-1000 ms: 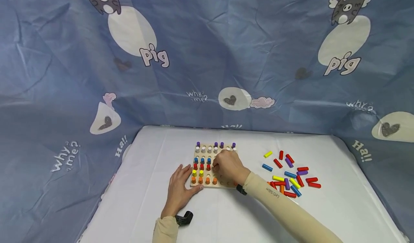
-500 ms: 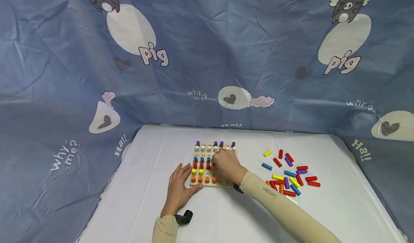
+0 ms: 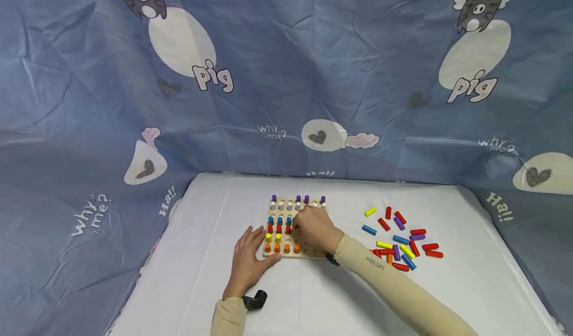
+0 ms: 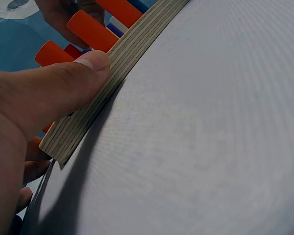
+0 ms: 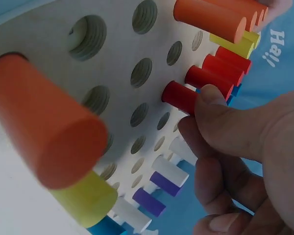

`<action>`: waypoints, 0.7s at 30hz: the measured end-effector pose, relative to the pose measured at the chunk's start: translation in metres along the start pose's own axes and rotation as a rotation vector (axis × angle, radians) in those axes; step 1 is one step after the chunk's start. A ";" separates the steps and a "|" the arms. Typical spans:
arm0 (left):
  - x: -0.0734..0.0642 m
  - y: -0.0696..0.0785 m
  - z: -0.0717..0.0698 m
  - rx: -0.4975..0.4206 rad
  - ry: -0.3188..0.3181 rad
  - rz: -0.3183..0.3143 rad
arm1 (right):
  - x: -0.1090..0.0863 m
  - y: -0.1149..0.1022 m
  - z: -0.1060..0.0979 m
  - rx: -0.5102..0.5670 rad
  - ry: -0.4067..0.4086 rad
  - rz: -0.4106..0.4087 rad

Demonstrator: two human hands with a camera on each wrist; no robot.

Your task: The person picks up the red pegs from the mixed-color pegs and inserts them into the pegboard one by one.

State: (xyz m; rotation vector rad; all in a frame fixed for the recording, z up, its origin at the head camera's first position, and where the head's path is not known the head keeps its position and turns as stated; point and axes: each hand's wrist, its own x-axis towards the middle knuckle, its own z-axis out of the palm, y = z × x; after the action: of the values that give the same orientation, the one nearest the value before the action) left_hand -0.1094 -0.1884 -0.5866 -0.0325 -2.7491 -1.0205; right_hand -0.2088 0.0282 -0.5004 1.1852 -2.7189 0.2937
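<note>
A wooden pegboard [image 3: 286, 256] stands on the white table, with rows of orange, yellow, red, blue, white and purple pegs upright in it. My left hand [image 3: 247, 264] holds its near left corner, thumb along the front edge and fingers at the left side; the left wrist view shows the thumb [image 4: 63, 85] pressed against the layered edge. Over the middle of the board, my right hand [image 3: 315, 229] pinches a red peg [image 5: 180, 97] between thumb and index finger. That peg's lower end meets a hole beside several red pegs [image 5: 208, 81]; how deep it sits is unclear.
Loose pegs in red, blue, yellow, purple and orange lie scattered to the right, among them a blue peg [image 3: 369, 230] and a yellow peg [image 3: 370, 211]. The right sleeve [image 3: 389, 284] covers part of the pile. A blue printed cloth [image 3: 286, 77] hangs behind the table.
My right hand stays over the same spot on the board, with only slight shifts of hand and forearm. The left hand and the pegs in view keep their places.
</note>
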 end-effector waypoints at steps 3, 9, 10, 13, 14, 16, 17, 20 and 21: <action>0.000 -0.001 -0.001 -0.001 0.003 0.004 | 0.000 0.001 0.001 0.019 -0.014 0.004; 0.000 -0.001 -0.001 0.002 0.003 0.011 | -0.001 0.002 -0.004 0.074 -0.054 0.036; 0.000 0.000 -0.001 0.006 0.002 0.012 | -0.001 0.002 -0.007 0.094 -0.060 0.050; 0.000 0.000 -0.001 0.010 0.002 0.009 | -0.001 0.004 -0.017 0.142 -0.045 0.089; 0.000 0.000 -0.001 0.008 0.002 0.007 | -0.002 0.006 -0.022 0.152 -0.038 0.101; 0.001 0.000 -0.001 0.009 0.005 0.009 | -0.003 0.010 -0.030 0.161 -0.020 0.123; 0.001 0.000 -0.001 0.007 0.005 0.012 | -0.004 0.014 -0.035 0.155 -0.009 0.129; 0.001 -0.001 -0.001 0.002 0.004 0.015 | -0.010 0.028 -0.049 0.127 0.009 0.167; 0.001 -0.001 -0.001 0.001 0.005 0.016 | -0.013 0.034 -0.052 0.114 0.017 0.180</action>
State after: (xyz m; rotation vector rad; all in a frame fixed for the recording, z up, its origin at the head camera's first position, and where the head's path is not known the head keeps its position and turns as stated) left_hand -0.1107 -0.1899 -0.5859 -0.0517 -2.7407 -1.0140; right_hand -0.2218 0.0728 -0.4569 0.9594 -2.8315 0.4847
